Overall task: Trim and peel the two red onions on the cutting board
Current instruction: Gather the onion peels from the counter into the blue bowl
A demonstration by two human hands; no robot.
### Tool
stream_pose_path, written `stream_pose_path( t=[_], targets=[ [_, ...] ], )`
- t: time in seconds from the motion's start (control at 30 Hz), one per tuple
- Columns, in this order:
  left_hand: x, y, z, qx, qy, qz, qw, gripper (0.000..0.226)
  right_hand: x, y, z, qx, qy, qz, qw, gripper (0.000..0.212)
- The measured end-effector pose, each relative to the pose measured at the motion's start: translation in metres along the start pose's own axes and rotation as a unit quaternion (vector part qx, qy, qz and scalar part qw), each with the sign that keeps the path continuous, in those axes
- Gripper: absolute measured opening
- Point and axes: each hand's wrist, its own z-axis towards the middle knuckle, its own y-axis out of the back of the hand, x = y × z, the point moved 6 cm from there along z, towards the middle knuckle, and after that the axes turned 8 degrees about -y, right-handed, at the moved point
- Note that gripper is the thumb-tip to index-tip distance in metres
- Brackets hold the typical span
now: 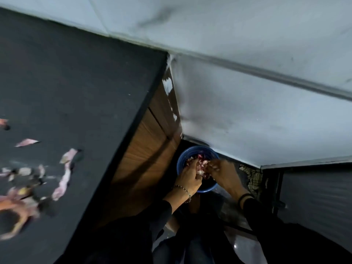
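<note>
Both hands are down over a round blue plastic bowl [197,190] that sits low on the floor, at the foot of the wooden cabinet side [144,149] and below the pale wall [257,111]. The left hand [187,180], with a beaded bracelet at the wrist, lies over the bowl's near left rim with fingers curled inward. The right hand [222,173], with a dark band at the wrist, reaches in from the bowl's right side, fingertips bent toward the left hand. The two hands meet over the bowl's centre, closed loosely around pinkish-white onion scraps [200,164]. Whether they are pinching the scraps or letting them fall cannot be told; motion blur hides the fingertips.

Judgement: this is disposal of peelings, not trimming. Neither red onion nor the cutting board can be identified anywhere in view. More loose pink and purple onion skins [64,180] lie scattered on the dark countertop [76,82], up and well to the left of the bowl. The orange-pink shape [15,212] at the frame's lower left edge is cut off and too smeared to name.

The relation that matters: the work surface lies up and to the left of the bowl, so the left hand is the nearer one to it. No long axis can be given for the onions, as they are not seen. The bowl's near interior is covered by the hands, and its contents beyond the scraps are indistinct.
</note>
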Motion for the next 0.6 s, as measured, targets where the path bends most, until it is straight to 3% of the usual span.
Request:
stream_pose_path(
  t=[0.37,0.6],
  targets=[
    [-0.094,0.140,-0.128,-0.157,-0.117,-0.060,0.979,0.050,0.138,0.091,-0.118,-0.018,0.170,0.049,0.984,0.007],
    [-0.124,0.227,-0.200,-0.335,-0.180,-0.163,0.910,0.041,0.252,0.111,-0.173,-0.009,0.313,0.061,0.948,0.007]
  ],
)
